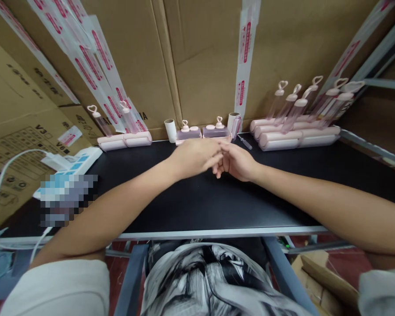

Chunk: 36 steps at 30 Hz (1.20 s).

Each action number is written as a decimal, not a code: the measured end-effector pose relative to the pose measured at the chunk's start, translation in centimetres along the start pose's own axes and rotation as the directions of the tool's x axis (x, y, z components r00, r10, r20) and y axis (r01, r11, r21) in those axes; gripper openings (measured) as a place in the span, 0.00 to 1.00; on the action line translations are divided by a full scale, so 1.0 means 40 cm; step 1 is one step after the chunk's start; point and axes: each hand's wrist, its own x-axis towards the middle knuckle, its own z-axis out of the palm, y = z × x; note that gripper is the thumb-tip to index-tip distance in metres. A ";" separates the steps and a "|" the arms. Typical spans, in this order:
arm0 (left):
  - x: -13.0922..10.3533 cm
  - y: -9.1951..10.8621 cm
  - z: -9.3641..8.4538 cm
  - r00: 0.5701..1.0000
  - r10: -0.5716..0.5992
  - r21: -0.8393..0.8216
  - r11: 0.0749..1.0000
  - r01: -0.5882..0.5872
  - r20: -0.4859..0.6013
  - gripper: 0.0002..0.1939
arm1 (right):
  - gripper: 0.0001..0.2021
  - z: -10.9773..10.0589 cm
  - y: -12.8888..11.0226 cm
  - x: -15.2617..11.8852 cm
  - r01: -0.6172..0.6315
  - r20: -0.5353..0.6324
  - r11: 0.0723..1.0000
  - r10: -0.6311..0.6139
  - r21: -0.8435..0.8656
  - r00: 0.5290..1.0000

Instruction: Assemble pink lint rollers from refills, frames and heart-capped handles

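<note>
My left hand (195, 158) and my right hand (238, 161) meet above the middle of the black tabletop (197, 202). The left fingers lie stretched across the right fingertips, and the right fingers are loosely bent and apart. No object shows in either hand, though the overlap hides part of the fingers. Just behind them are two low pink pieces with purplish clear bodies, a left one (188, 135) and a right one (216, 131), each bearing a heart-loop knob. A small screwdriver-like tool (245, 141) lies right of my right hand.
A white cylinder (170, 131) and another white tube (233, 120) flank the pink pieces. Pink rounded cases with clear heart-topped tubes stand at left (124, 140) and right (299, 138). A power strip (82, 164) with a white cable lies left. Cardboard (204, 66) walls the back.
</note>
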 end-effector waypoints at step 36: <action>-0.131 -0.035 -0.036 0.800 -0.585 -0.818 0.388 0.424 0.137 0.17 | 0.19 0.034 -0.029 -0.053 0.296 0.193 0.534 -0.242 -0.792 0.951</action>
